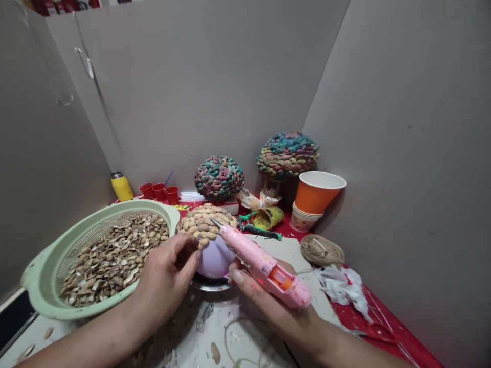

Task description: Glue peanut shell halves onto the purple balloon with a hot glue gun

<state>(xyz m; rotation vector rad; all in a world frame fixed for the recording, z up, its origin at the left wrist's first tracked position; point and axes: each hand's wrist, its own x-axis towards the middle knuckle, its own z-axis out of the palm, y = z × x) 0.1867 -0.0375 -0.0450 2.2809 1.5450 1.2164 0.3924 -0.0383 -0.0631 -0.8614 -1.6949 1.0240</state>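
Note:
A lilac balloon (213, 258) rests in a shiny round dish (210, 286), its upper part covered with peanut shells (203, 222). At the balloon's left side is my left hand (169, 273), thumb and fingers pinched together at the lower edge of the shells; what lies between the fingertips is too small to make out. My right hand (268, 296) holds a pink glue gun (264, 260) on the balloon's right, its metal nozzle pointing up and left in front of the shells.
A green colander (38, 286) of shells stands left. Behind are a yellow bottle (121, 186), red cups (159, 192) and two coloured shell-covered balls (219, 178). Right are paper cups (318, 194), pliers (263, 232), twine (322, 250), crumpled tissue (343, 286) and scissors (379, 333).

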